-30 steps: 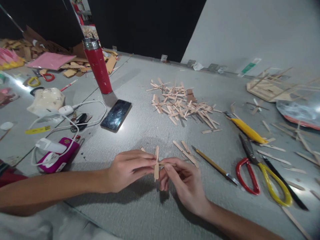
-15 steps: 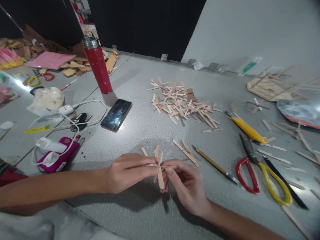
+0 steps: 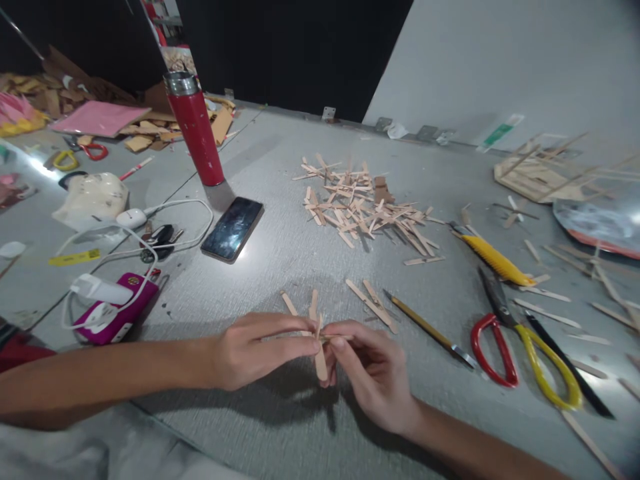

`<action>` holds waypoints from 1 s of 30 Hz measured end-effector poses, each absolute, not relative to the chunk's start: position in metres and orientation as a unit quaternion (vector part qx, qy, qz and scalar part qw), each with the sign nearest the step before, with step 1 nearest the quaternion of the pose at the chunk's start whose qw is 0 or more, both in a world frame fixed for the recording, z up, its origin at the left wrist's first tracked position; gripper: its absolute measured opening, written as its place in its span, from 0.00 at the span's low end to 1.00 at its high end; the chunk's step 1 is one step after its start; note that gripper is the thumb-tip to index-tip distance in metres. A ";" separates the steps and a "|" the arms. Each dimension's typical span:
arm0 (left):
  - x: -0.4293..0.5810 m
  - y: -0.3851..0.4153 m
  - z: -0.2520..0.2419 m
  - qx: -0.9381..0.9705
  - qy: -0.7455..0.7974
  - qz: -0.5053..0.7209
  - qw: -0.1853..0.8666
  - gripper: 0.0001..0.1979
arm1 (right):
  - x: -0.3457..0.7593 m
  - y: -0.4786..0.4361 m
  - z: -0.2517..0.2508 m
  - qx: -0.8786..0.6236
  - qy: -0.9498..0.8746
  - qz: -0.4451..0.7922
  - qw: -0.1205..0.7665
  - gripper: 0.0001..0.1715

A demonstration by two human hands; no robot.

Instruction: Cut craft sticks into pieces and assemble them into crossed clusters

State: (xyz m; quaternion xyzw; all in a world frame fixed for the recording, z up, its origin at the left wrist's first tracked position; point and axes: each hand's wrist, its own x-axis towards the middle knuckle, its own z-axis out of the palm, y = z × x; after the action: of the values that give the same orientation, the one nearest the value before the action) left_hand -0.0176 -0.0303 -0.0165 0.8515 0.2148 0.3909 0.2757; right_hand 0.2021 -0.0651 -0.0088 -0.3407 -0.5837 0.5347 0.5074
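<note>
The crossed sticks (image 3: 321,368) are between my two hands, held up over the table (image 3: 280,267) near its front edge. One points down toward me; another runs crosswise to my right fingertips.

My left forearm reaches in almost level from the left. The left hand (image 3: 316,339) is turned palm inward, its fingers stretched out, thumb and fingertips pinched on the sticks. My right forearm slants up from the lower right; the right hand (image 3: 338,339) has its fingers curled, thumb and forefinger closed on the crosswise stick.

Two more sticks (image 3: 289,303) show just beyond my left fingers; I can't tell whether they touch the held ones. To the right lie a few loose sticks (image 3: 369,304), a pencil-like tool (image 3: 425,325) and scissors (image 3: 493,350). Farther off are a stick pile (image 3: 367,210) and a phone (image 3: 233,230).
</note>
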 end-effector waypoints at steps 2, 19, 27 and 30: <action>-0.018 -0.031 -0.017 0.843 0.219 0.393 0.293 0.14 | 0.202 -0.066 -0.009 -0.349 -0.581 0.535 0.504 0.10; -0.013 -0.032 0.001 0.818 0.256 0.324 0.401 0.15 | 0.202 -0.068 -0.012 -0.359 -0.581 0.527 0.506 0.10; -0.016 -0.031 -0.008 0.853 0.258 0.334 0.307 0.18 | 0.200 -0.066 -0.010 -0.372 -0.539 0.576 0.489 0.14; -0.015 -0.029 -0.009 0.864 0.253 0.319 0.297 0.16 | 0.199 -0.064 -0.010 -0.377 -0.520 0.592 0.486 0.14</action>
State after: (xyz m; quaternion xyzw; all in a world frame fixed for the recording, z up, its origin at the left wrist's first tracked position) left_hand -0.0145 -0.0295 -0.0087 0.8640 0.2525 0.3185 0.2973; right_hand 0.1992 -0.0644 -0.0101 -0.3772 -0.5201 0.5922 0.4863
